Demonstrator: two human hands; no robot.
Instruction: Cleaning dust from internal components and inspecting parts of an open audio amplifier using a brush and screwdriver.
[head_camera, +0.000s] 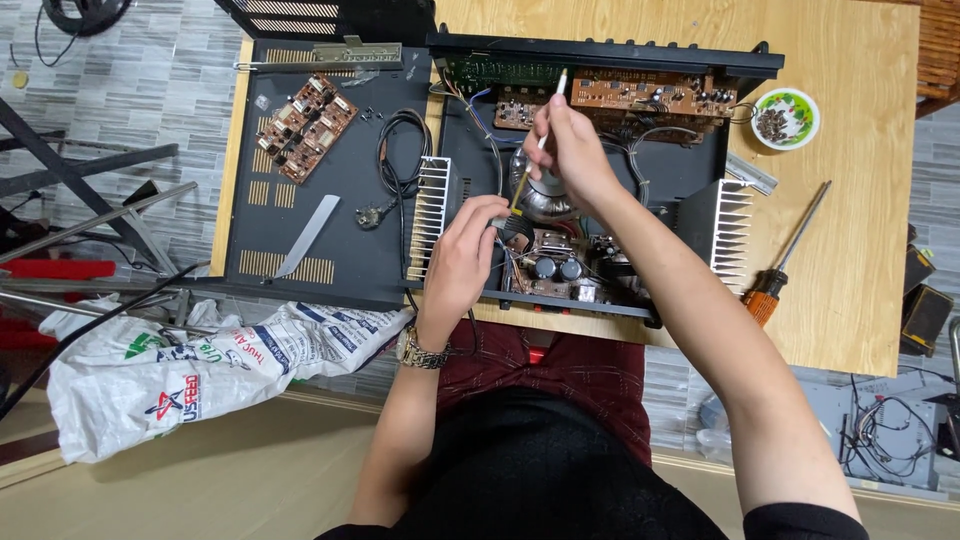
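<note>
**Two hands working inside an opened amplifier on a wooden table**

Head view, looking straight down. An amplifier (590, 190) with its cover off sits at the middle of a light wooden table (860, 300), reaching from the far edge almost to the near edge. The right hand (570, 150) is over the middle of the chassis, fingers closed around a thin brush (540, 140) with a white handle, its tip pointing down into the case. The left hand (462, 255) rests at the near left of the chassis, just beside a white finned heatsink (432, 215); its fingers curl shut on a small dark part (512, 228), hard to make out. A watch (422, 350) is on that wrist.

The black cover (320, 190) lies flat over the table's left edge, carrying a loose brown circuit board (305, 125), a coiled black cable (400, 150) and a grey strip (305, 235). Near the right edge lie a screwdriver (785, 255) with an orange handle and, farther back, a small bowl (785, 118) of screws. A white printed bag (200, 365) lies on the floor at lower left.
</note>
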